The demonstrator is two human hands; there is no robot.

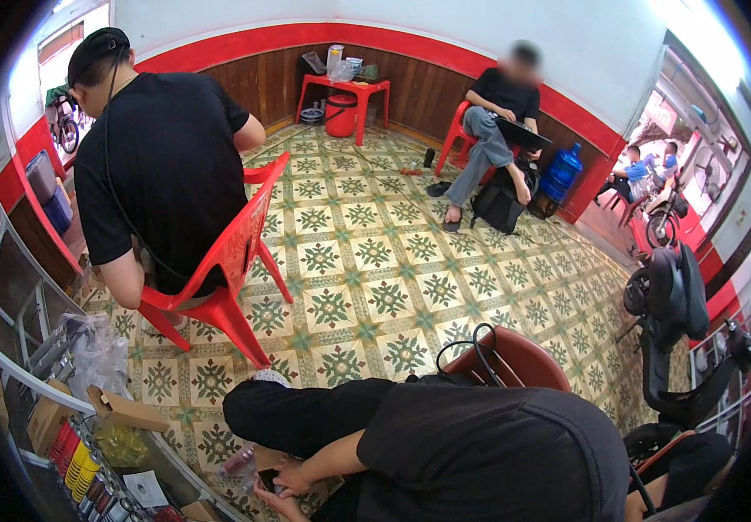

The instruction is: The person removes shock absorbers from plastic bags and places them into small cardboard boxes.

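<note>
At the bottom left, my right hand point(292, 477) reaches in from a black short sleeve, its fingers around a small grey piece point(277, 489) too small to name. Just below is my left hand point(276, 504), palm turned up and partly cut off by the frame edge. Whether its fingers close on anything cannot be told. Next to both hands are an open cardboard box point(270, 457) and a reddish coil-like part in clear plastic point(238, 460). My bent leg in black trousers point(304, 406) stretches beyond them.
A glass display case point(173, 450) holds several coil-spring shock absorbers point(82, 470). A person in black point(160, 156) sits on a red plastic chair point(245, 248). Another seated person point(509, 98) holds a dark flat thing. A brown chair back point(525, 359) and a motor scooter point(666, 326) stand right.
</note>
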